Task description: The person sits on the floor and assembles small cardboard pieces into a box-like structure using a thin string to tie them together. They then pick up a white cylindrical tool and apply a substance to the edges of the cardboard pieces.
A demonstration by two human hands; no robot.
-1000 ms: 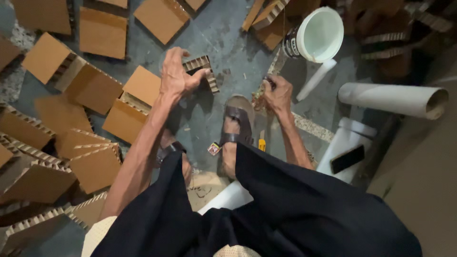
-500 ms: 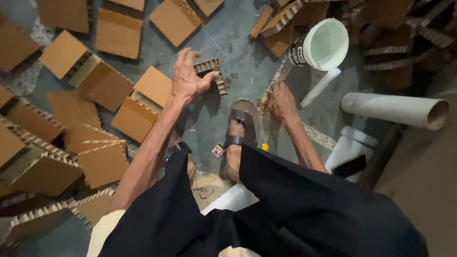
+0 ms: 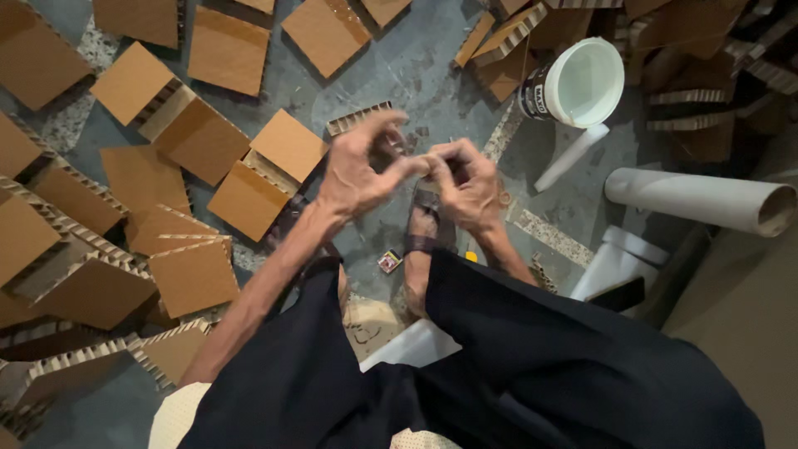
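Cardboard strip (image 3: 359, 119), corrugated edge up, lies on the floor (image 3: 416, 66) just beyond the left hand (image 3: 357, 170) — untouched. Both hands meet fingertip to fingertip above a sandalled foot (image 3: 426, 229); the right hand (image 3: 467, 181) curls, pinching something too small to tell — many cardboard pieces (image 3: 224, 50) lie scattered, apparently unhandled.

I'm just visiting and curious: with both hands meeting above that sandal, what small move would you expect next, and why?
Probably a reach back down with the left hand for the ribbed cardboard strip lying on the floor just beyond it. Both hands are lifted with fingertips meeting, the right hand over the sandalled foot; whether they pinch anything is too small to tell.
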